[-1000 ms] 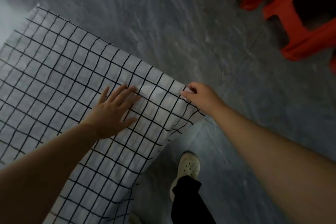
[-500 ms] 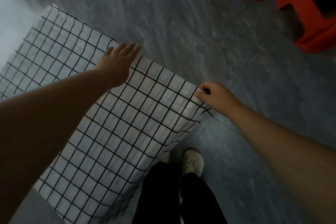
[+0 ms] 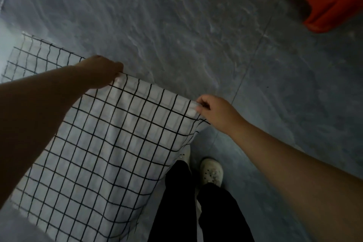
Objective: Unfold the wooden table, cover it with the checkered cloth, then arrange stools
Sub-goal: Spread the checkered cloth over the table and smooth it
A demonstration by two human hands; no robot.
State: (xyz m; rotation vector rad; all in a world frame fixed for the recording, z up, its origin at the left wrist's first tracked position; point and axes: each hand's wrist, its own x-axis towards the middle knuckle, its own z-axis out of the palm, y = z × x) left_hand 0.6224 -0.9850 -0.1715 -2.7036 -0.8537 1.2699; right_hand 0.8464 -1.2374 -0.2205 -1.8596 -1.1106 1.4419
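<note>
Open grey floor (image 3: 176,25) stretches free beyond the far edge of the checkered cloth (image 3: 117,133), red stools (image 3: 334,15) block the upper right corner, and the person's legs (image 3: 220,218) stand close beside the cloth's right side.

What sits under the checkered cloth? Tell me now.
The checkered cloth hides whatever bears it; no wood shows. Past its hanging edge only grey floor and a white shoe show.

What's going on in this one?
A person is laying the checkered cloth over the table, which it hides completely. The right hand pinches one corner of the cloth. The left hand appears to grip the same edge further along. The cloth drapes down toward the person's legs. Orange-red stools stand on the floor, not yet arranged.
</note>
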